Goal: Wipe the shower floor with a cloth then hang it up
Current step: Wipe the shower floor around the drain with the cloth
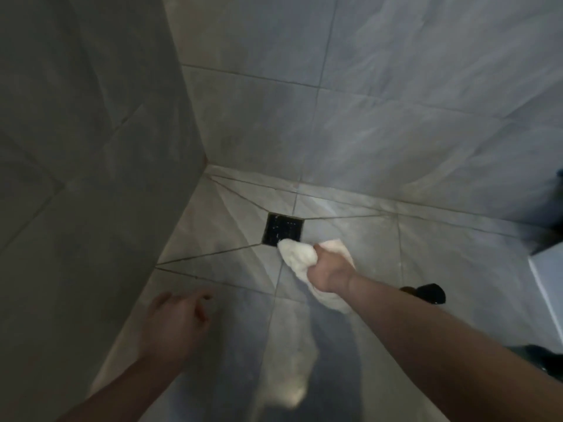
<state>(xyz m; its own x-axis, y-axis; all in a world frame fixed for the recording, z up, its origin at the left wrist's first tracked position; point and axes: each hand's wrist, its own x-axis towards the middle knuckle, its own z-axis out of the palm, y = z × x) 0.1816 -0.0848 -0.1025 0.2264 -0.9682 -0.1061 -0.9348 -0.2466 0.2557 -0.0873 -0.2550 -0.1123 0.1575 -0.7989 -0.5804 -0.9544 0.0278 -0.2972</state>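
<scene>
Your right hand [327, 271] is fisted tight around a bunched white cloth [297, 258], arm stretched out over the shower floor [231, 269]. Cloth sits on the grey floor tiles, its far end touching the near right corner of the square black drain [281, 229]; more of it trails back under your wrist toward you. Whether the cloth is pressed flat or just resting, can't tell, frame is blurred.

Your left hand [175, 321] is low over the floor on the left side, near the left wall [91, 147]. It holds nothing; fingers loosely curled, partly open, thumb out to the right. Contact with the tile not clear.

Back wall [396, 102] is large grey tiles, meets the floor just behind the drain. Floor tiles are cut on diagonals running into the drain. A small dark rounded object [429, 293] lies on the floor just right of your right forearm; too blurred to identify. Floor nearest you shows pale glare streaks.
</scene>
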